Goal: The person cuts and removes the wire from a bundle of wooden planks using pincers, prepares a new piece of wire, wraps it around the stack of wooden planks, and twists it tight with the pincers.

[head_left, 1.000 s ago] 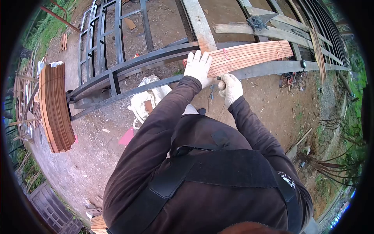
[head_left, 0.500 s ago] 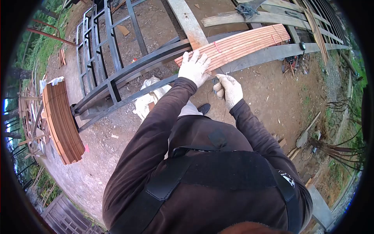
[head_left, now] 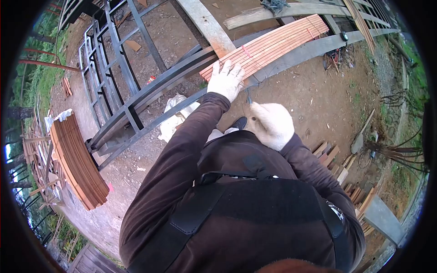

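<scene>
A bundle of reddish wooden strips [head_left: 273, 43], tied with pink bands, lies across the metal beams. My left hand [head_left: 225, 82], in a white glove, rests on the near left end of the bundle with its fingers spread. My right hand [head_left: 272, 125], also gloved, is below and to the right, apart from the bundle and close to my body. Its fingers are bent and blurred, and what they hold, if anything, cannot be made out. Thin dark wire [head_left: 249, 96] hangs by the bundle's near edge, just above the right hand.
A black metal frame [head_left: 129, 102] spans the left and centre. Another strip stack [head_left: 79, 159] lies at far left. White sacking [head_left: 175, 120] sits under the frame. Wood offcuts [head_left: 327, 157] and a shovel [head_left: 357, 143] lie at right, near a grey metal piece [head_left: 384, 218].
My right hand has moved down and away from the bundle's edge, toward my body. My left hand stays on the bundle. The whole view has shifted slightly.
</scene>
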The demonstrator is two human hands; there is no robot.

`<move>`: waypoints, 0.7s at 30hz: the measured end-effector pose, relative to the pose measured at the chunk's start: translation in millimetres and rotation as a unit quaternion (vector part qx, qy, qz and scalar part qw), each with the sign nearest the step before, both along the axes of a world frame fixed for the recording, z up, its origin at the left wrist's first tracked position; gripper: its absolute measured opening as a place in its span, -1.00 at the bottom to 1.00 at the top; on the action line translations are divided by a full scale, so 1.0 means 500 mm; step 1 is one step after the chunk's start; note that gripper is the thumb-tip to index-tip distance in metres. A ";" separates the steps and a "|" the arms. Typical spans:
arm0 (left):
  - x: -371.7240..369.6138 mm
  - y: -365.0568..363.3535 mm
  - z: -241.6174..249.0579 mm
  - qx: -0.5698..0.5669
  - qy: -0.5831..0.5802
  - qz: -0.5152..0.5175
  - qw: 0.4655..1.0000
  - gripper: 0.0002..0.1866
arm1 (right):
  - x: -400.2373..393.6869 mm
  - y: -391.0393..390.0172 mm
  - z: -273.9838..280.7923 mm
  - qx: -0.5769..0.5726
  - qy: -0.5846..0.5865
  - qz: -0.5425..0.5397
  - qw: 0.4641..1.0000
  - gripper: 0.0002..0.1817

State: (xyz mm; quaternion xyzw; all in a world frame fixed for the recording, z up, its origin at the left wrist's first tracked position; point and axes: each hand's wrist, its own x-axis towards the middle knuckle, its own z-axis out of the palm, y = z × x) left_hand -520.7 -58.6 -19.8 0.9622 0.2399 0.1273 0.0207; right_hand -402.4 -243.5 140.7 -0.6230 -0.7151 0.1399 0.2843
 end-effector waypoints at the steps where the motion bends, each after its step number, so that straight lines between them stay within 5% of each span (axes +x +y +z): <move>1: 0.004 -0.002 -0.002 -0.002 -0.006 -0.002 1.000 -0.47 | -0.021 0.043 0.005 0.043 -0.046 0.008 0.998 -0.52; 4: 0.002 0.000 -0.008 0.006 -0.022 0.007 1.000 -0.49 | -0.010 0.137 -0.091 0.040 -0.241 -0.041 0.969 -0.53; 6: 0.002 0.007 -0.018 -0.004 -0.037 -0.001 0.999 -0.51 | 0.035 0.147 -0.205 -0.248 -0.228 -0.123 0.933 -0.64; 7: 0.000 0.005 -0.014 0.006 -0.033 0.002 0.999 -0.52 | 0.044 0.139 -0.201 -0.248 -0.229 -0.126 0.933 -0.64; 9: -0.003 0.009 -0.009 0.002 -0.038 -0.003 0.999 -0.52 | 0.064 0.121 -0.192 -0.326 -0.114 -0.186 0.920 -0.70; 13: -0.007 0.009 -0.009 -0.025 -0.022 -0.006 0.999 -0.48 | 0.079 0.064 -0.210 -0.243 0.010 -0.165 0.956 -0.63; 15: -0.006 0.009 -0.011 -0.028 -0.012 -0.010 0.999 -0.46 | 0.066 0.070 -0.178 -0.455 0.305 -0.303 0.780 -0.50; 16: -0.006 0.010 -0.011 -0.028 -0.009 -0.009 1.000 -0.46 | 0.062 0.061 -0.194 -0.454 0.305 -0.305 0.780 -0.50; 17: -0.007 0.011 -0.011 -0.029 -0.005 -0.009 1.000 -0.46 | 0.055 0.043 -0.224 -0.290 0.095 -0.253 0.918 -0.47; 18: -0.008 0.013 -0.009 -0.031 -0.005 -0.012 0.999 -0.46 | 0.046 0.045 -0.236 -0.198 0.001 -0.202 0.959 -0.45; 20: -0.009 0.014 -0.006 -0.034 -0.002 -0.016 0.999 -0.43 | 0.031 0.048 -0.261 0.025 -0.245 -0.154 0.957 -0.39; 21: -0.007 0.013 -0.010 -0.034 0.000 -0.012 0.999 -0.44 | 0.012 0.056 -0.272 -0.184 0.063 -0.233 0.953 -0.37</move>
